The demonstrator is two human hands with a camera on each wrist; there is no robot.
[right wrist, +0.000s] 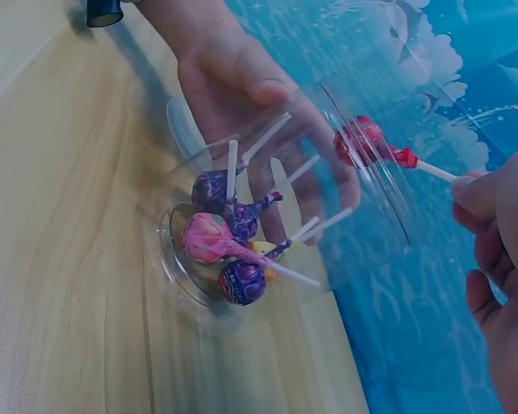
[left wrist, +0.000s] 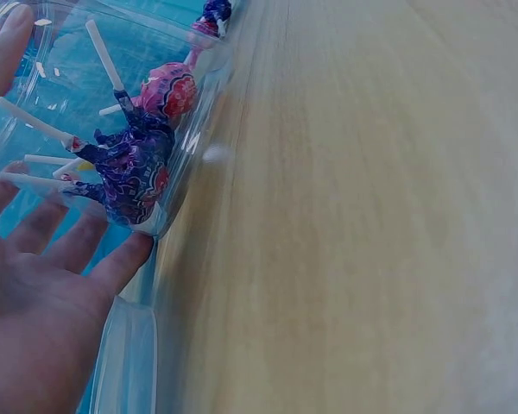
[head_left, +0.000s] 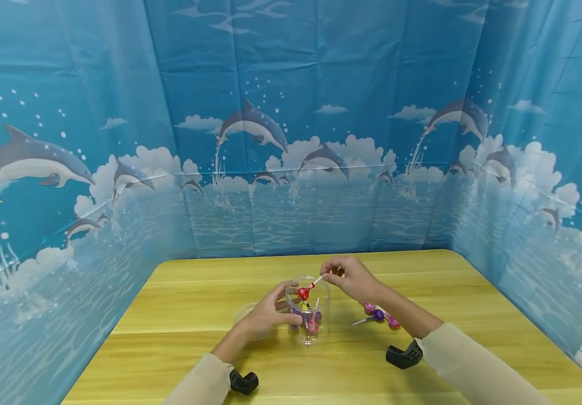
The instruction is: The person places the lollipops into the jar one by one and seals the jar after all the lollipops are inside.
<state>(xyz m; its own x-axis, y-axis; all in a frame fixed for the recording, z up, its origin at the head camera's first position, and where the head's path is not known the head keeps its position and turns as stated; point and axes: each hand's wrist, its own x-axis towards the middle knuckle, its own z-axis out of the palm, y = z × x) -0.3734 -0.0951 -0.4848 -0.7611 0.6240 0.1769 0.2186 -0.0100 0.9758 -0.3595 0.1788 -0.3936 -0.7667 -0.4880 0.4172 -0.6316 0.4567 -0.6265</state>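
Note:
My left hand (head_left: 264, 316) holds a clear plastic jar (head_left: 308, 339) that stands upright on the table, thumb on the near side and fingers round the far side. Purple, pink and yellow wrapped lollipops lie inside, such as a pink lollipop (right wrist: 207, 237) and a purple lollipop (left wrist: 136, 172); their white sticks point various ways. By the end of its white stick, my right hand (head_left: 354, 279) pinches a red lollipop (right wrist: 360, 141). Its candy head hangs downward within the jar's mouth, above the other lollipops.
Several pink and purple lollipops (head_left: 378, 315) lie on the wooden table (head_left: 195, 315) to the right, partly behind my right forearm. A clear round lid (left wrist: 125, 362) rests on the table left of the jar, partly covered by my left hand. A blue dolphin-print curtain (head_left: 321, 219) surrounds the table.

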